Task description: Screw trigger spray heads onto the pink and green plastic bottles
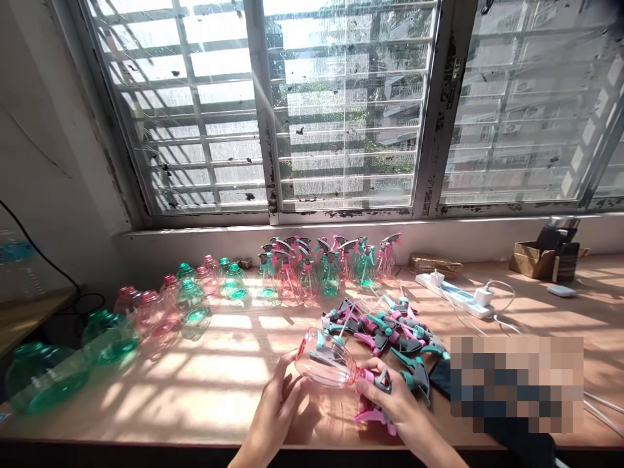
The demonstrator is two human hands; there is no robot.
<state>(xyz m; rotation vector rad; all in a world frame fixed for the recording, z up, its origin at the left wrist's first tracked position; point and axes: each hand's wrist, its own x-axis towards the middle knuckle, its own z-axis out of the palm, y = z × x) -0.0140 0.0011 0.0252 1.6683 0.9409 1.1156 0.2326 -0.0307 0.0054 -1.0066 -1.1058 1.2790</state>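
Observation:
A clear pink spray bottle (325, 361) lies on its side above the wooden table's (205, 383) front edge. My left hand (277, 406) curls around its base from the left. My right hand (396, 404) grips the pink and grey trigger head (377, 398) at the bottle's neck. Just behind lies a heap of loose trigger heads (385, 325) in pink, teal and grey.
Assembled pink and green spray bottles (322, 266) stand in a group below the window sill. Capless bottles (160, 309) trail along the left of the table. A white power strip (455, 296) with plugs and a cardboard box (541, 257) sit at the right.

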